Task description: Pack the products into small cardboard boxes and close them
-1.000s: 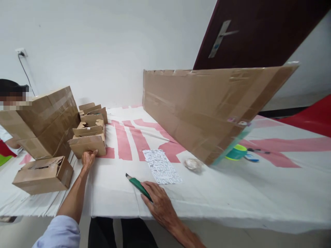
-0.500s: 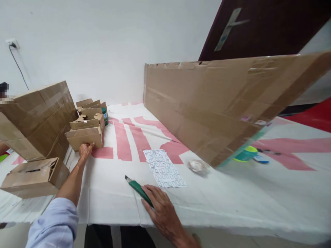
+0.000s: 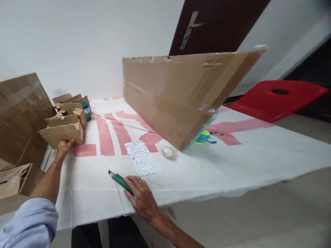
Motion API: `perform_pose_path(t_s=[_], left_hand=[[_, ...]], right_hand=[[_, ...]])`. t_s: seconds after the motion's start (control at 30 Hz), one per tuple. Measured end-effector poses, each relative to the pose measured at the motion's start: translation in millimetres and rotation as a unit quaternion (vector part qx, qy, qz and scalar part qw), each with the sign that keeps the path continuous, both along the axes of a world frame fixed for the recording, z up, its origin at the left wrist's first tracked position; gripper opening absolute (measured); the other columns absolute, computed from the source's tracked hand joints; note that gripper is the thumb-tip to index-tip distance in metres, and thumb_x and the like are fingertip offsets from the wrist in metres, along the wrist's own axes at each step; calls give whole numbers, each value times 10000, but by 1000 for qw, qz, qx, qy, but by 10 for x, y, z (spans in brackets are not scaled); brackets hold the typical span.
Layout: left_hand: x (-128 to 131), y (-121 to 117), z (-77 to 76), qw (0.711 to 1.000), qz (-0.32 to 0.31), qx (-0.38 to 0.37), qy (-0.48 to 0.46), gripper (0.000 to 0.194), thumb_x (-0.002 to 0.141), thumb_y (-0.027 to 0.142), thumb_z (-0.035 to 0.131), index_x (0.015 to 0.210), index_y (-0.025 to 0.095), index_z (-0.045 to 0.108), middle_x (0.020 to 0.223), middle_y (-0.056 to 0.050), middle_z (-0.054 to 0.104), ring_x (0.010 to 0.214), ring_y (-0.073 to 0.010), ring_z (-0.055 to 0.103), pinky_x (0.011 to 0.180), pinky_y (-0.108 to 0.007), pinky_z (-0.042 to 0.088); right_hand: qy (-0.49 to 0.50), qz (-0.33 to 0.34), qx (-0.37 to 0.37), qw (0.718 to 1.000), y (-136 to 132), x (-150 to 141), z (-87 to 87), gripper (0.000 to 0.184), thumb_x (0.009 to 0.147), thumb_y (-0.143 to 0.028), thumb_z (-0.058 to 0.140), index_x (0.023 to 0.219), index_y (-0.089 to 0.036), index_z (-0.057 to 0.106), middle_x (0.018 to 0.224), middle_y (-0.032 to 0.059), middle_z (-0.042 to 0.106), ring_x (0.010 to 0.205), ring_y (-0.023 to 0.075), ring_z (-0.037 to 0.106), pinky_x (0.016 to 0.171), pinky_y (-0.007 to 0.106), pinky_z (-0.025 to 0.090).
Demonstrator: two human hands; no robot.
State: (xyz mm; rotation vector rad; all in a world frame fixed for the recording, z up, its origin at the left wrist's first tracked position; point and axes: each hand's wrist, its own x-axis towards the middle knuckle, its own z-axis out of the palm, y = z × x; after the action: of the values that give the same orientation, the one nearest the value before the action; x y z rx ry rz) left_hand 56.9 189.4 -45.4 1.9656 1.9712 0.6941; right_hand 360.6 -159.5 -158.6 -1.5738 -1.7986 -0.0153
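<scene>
My left hand [image 3: 64,148] reaches out at the left and is closed on the lower front edge of an open cardboard box [image 3: 62,134], its thumb lying along the front face. The box's flaps stand up. Near the table's front edge, my right hand [image 3: 141,196] rests over a green utility knife [image 3: 121,182], with its handle under the fingers and its blade tip pointing away to the left. Just beyond the knife lies a sheet of white labels [image 3: 142,158] with rows of dark outlines.
Behind the held box are another open box [image 3: 74,109] and a green tub [image 3: 86,111]. Large cartons stand at the left [image 3: 23,113] and centre [image 3: 168,93]. A tape roll [image 3: 169,152], a yellow-green container [image 3: 202,137] and a red chair [image 3: 274,100] are farther right.
The view has turned to the right, so everything sits farther left and more of the red chair shows. Both hands keep their places on the box and the knife.
</scene>
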Motion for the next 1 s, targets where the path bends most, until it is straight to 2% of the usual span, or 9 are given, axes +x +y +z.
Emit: perform_pose_path(t_s=[0.07, 0.2, 0.3, 0.4, 0.5, 0.63, 0.77, 0.87, 1.0], left_hand=[[-3, -26, 20, 999, -2, -26, 31, 335, 1009, 475, 671, 1008, 143, 714, 971, -46, 737, 881, -199, 714, 830, -383, 597], [12, -180, 71, 994, -33, -62, 79, 299, 1007, 408, 700, 1161, 152, 696, 1134, -69, 723, 992, -223, 718, 873, -408, 620], [59, -359, 126, 991, -69, -64, 96, 283, 994, 378, 716, 1156, 147, 706, 1140, -73, 738, 1015, -233, 723, 895, -419, 613], [134, -614, 177, 988, -109, -47, 99, 202, 898, 293, 771, 1052, 164, 752, 1064, -77, 791, 1042, -274, 738, 892, -369, 577], [201, -987, 173, 982, -165, -22, 86, 227, 835, 264, 748, 1049, 193, 774, 1103, -90, 813, 1087, -298, 735, 930, -350, 552], [238, -1633, 73, 973, -223, 5, 56, 317, 836, 330, 706, 1113, 186, 763, 1178, -124, 796, 1124, -309, 728, 1018, -422, 548], [217, -2273, -24, 965, -260, 20, 22, 349, 876, 413, 649, 1143, 213, 749, 1195, -112, 789, 1107, -300, 740, 978, -435, 587], [162, -2645, -77, 964, -263, 35, -29, 391, 901, 485, 599, 1160, 232, 746, 1206, -107, 779, 1069, -300, 753, 856, -418, 623], [48, -2966, -149, 966, -226, 51, -115, 433, 860, 545, 617, 1124, 235, 766, 1181, -114, 778, 1039, -311, 758, 772, -411, 637]], right_hand=[[1, 0, -2, 1000, 9, -6, 14, 441, 969, -177, 558, 1401, -242, 622, 1289, 124, 705, 1197, 304, 639, 1017, 501, 535], [0, 8, -9, 1000, 20, -18, 64, 419, 959, -164, 572, 1371, -220, 624, 1284, 122, 706, 1186, 299, 637, 1013, 489, 532], [0, 6, -11, 1000, 34, -25, 97, 425, 939, -158, 582, 1354, -235, 633, 1268, 104, 708, 1162, 282, 636, 1000, 473, 532], [5, 6, -11, 1000, 57, -29, 103, 413, 931, -170, 588, 1335, -237, 638, 1253, 95, 705, 1135, 270, 631, 979, 454, 530], [16, 1, -12, 1000, 84, -34, 98, 349, 926, -175, 605, 1270, -206, 650, 1240, 106, 706, 1122, 269, 624, 975, 433, 513], [25, -2, -19, 1000, 115, -44, 98, 273, 928, -174, 605, 1195, -199, 661, 1228, 107, 705, 1120, 271, 615, 993, 423, 495], [23, -20, -14, 999, 159, -41, 55, 294, 928, -186, 599, 1214, -200, 661, 1247, 114, 701, 1145, 277, 615, 1011, 429, 497], [17, -46, 1, 999, 216, -18, -40, 337, 919, -207, 614, 1251, -195, 665, 1315, 128, 691, 1207, 287, 612, 1056, 441, 493], [7, -100, 13, 995, 315, 37, -193, 386, 908, -245, 636, 1283, -164, 676, 1387, 167, 674, 1292, 322, 599, 1118, 493, 482]])
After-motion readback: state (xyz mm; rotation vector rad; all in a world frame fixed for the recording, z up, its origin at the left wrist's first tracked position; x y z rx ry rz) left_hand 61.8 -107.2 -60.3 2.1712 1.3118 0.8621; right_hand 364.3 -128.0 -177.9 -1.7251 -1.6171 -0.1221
